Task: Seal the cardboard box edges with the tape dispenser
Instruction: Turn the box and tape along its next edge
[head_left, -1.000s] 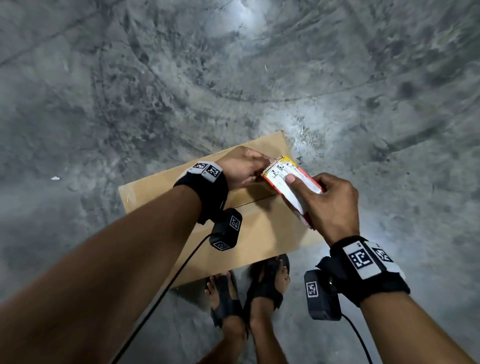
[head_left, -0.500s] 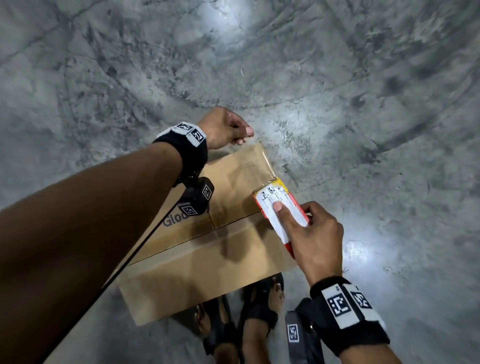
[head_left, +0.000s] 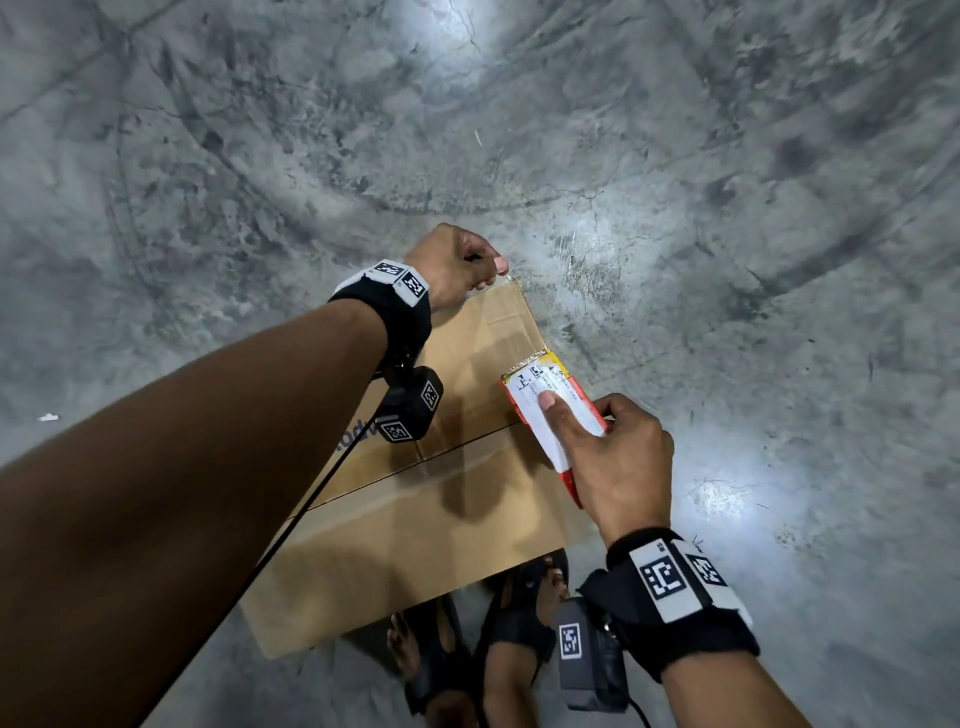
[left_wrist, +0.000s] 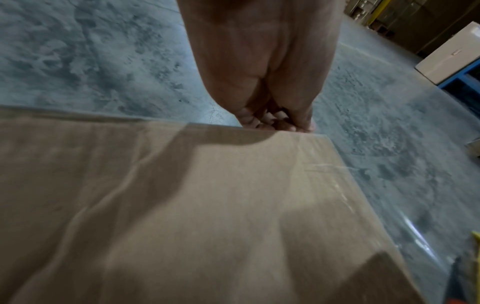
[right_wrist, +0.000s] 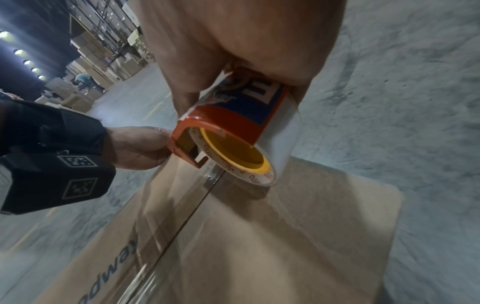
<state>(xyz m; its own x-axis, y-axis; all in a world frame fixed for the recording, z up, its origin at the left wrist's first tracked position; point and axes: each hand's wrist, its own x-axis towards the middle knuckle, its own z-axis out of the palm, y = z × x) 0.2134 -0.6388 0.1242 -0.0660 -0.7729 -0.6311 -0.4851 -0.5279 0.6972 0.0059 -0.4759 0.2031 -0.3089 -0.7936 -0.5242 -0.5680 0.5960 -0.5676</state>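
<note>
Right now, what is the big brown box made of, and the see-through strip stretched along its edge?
The box looks like matte brown cardboard: creased, dull, with printed letters. The strip looks like clear glossy plastic tape, judging by its bright glints. The dispenser seems to be shiny red plastic.

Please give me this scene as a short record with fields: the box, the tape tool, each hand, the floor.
box: flat brown cardboard box, lying on the floor
tape tool: red and white handheld tape dispenser with clear tape, at the box's right edge near the centre seam
left hand: pinching clear tape end at the far right corner
right hand: gripping the dispenser
floor: grey concrete floor
</note>
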